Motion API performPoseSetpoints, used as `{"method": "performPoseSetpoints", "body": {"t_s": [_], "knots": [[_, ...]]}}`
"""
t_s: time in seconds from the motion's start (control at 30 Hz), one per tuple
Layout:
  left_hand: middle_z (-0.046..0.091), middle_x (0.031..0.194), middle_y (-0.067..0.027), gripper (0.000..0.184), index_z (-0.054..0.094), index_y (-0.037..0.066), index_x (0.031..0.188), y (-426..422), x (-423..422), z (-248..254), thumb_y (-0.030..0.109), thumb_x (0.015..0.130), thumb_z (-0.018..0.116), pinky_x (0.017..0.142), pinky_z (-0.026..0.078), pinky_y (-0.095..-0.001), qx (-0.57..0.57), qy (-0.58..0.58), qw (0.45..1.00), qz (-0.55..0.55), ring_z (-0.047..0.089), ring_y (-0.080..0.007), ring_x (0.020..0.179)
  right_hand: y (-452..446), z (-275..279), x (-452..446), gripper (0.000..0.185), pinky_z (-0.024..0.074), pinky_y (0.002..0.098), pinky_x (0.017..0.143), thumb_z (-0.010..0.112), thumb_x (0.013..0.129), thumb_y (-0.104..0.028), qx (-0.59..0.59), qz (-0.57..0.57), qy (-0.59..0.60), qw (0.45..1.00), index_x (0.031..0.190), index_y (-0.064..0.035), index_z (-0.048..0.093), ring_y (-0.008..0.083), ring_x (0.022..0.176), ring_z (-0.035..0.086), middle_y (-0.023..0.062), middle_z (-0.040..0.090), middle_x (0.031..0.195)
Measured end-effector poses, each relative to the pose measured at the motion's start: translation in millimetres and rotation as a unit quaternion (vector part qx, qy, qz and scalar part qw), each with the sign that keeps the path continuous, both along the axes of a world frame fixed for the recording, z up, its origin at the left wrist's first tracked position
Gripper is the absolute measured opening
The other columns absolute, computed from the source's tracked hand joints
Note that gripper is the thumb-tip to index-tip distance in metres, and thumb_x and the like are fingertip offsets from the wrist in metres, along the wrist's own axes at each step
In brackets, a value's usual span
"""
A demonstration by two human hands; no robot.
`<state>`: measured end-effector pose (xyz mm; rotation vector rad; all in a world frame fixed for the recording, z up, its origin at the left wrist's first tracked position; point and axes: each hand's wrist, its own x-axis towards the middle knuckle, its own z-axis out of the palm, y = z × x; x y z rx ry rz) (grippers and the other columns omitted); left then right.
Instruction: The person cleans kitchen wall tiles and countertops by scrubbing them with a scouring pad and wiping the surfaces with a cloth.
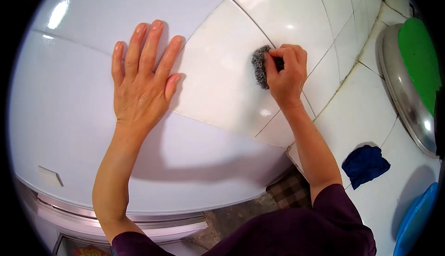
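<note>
My left hand (141, 91) lies flat with its fingers spread on a smooth white panel (69, 89). It holds nothing, and its fingertips look wet. To the right, my right hand (289, 77) is closed around a grey steel wool scrubber (260, 66). The scrubber rests against the white tiles (218, 70), close to a dark joint line. Part of the scrubber is hidden behind my fingers.
A dark blue cloth (366, 165) lies crumpled on the tiled ledge at the right. Beyond it are a round metal basin (404, 94) and a green round item (419, 54). A blue basin (417, 223) shows at the lower right, and a brown checked cloth (292, 189) hangs below.
</note>
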<state>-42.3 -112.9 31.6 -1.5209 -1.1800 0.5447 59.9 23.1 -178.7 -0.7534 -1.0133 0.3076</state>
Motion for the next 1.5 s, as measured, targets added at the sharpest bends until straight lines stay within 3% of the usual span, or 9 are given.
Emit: {"method": "performPoseSetpoints", "body": {"t_s": [0.23,0.43,0.6,0.7,0.77,1.07,1.23,1.33,1.5], "knots": [[0.027,0.149,-0.0025,0.047,0.041,0.024,0.138,1.2,1.0,0.6,0.043,0.095,0.033,0.115,0.006,-0.0401,0.002,0.019,1.000,0.006,0.018,-0.0203,0.140,-16.8,21.7,-12.9,0.017,0.0413,0.0349,0.064,0.070,0.063,-0.004,0.102,0.070,-0.020,0.992,0.069,-0.0106,0.055,0.0253,0.075,0.052,0.0048,0.055,0.077],[0.026,0.149,-0.0026,0.047,0.042,0.023,0.138,1.2,-1.2,0.0,0.042,0.095,0.035,0.116,0.007,-0.0392,-0.003,0.023,1.000,0.003,0.019,-0.0203,0.139,19.7,-73.0,10.4,0.016,0.0448,0.0355,0.067,0.068,0.065,0.001,-0.117,-0.004,0.035,0.992,0.075,-0.0073,0.057,0.0279,0.078,0.054,0.0096,0.057,0.080],[0.027,0.149,-0.0019,0.047,0.039,0.025,0.139,3.9,-5.0,1.1,0.042,0.096,0.031,0.116,0.008,-0.0386,0.006,0.059,0.998,-0.025,0.019,-0.0197,0.140,-40.2,-106.6,-11.3,0.015,0.0443,0.0361,0.068,0.067,0.067,0.001,-0.027,0.076,0.023,0.996,0.074,-0.0061,0.056,0.0284,0.078,0.055,0.0105,0.058,0.083],[0.027,0.149,-0.0021,0.046,0.039,0.025,0.139,7.0,-6.3,2.0,0.039,0.097,0.030,0.116,0.008,-0.0392,0.002,0.069,0.997,-0.042,0.019,-0.0199,0.140,-26.0,-138.9,-3.8,0.015,0.0438,0.0365,0.068,0.067,0.068,0.000,-0.084,0.057,0.011,0.995,0.076,-0.0057,0.056,0.0291,0.079,0.054,0.0105,0.057,0.083],[0.026,0.150,-0.0027,0.046,0.038,0.024,0.140,7.9,-6.6,2.2,0.038,0.097,0.029,0.115,0.009,-0.0396,-0.003,0.074,0.995,-0.059,0.018,-0.0200,0.140,-0.1,-153.6,7.4,0.015,0.0437,0.0369,0.068,0.066,0.069,0.001,-0.219,0.004,0.027,0.975,0.078,-0.0056,0.056,0.0300,0.081,0.052,0.0106,0.055,0.083],[0.026,0.150,-0.0054,0.047,0.036,0.020,0.141,10.3,-6.0,1.2,0.035,0.097,0.030,0.115,0.008,-0.0406,-0.015,0.087,0.994,-0.071,0.019,-0.0225,0.140,-49.3,-160.2,-12.5,0.015,0.0431,0.0366,0.066,0.067,0.068,0.000,-0.143,0.070,0.016,0.987,0.076,-0.0064,0.056,0.0287,0.081,0.052,0.0084,0.056,0.084],[0.030,0.148,-0.0052,0.049,0.041,0.025,0.138,10.5,-11.6,2.2,0.045,0.096,0.027,0.115,0.010,-0.0416,0.002,0.092,0.993,-0.069,0.021,-0.0230,0.139,-17.1,-152.6,-2.5,0.018,0.0432,0.0369,0.066,0.070,0.065,-0.004,-0.217,0.005,0.029,0.976,0.075,-0.0078,0.056,0.0288,0.078,0.053,0.0081,0.057,0.082],[0.030,0.148,-0.0054,0.049,0.041,0.025,0.138,10.9,-11.0,2.1,0.046,0.096,0.027,0.115,0.010,-0.0424,0.004,0.096,0.993,-0.068,0.021,-0.0232,0.139,-60.5,-159.7,-20.7,0.016,0.0433,0.0381,0.066,0.068,0.067,-0.003,-0.159,0.078,0.035,0.984,0.075,-0.0071,0.055,0.0296,0.078,0.052,0.0094,0.055,0.078],[0.030,0.148,-0.0057,0.050,0.041,0.025,0.138,11.1,-11.9,1.2,0.046,0.096,0.026,0.114,0.011,-0.0431,0.000,0.100,0.992,-0.072,0.022,-0.0234,0.139,9.7,-162.8,7.1,0.010,0.0428,0.0386,0.070,0.065,0.074,-0.003,-0.241,0.025,0.083,0.967,0.079,-0.0041,0.056,0.0298,0.083,0.051,0.0109,0.055,0.085]]}}
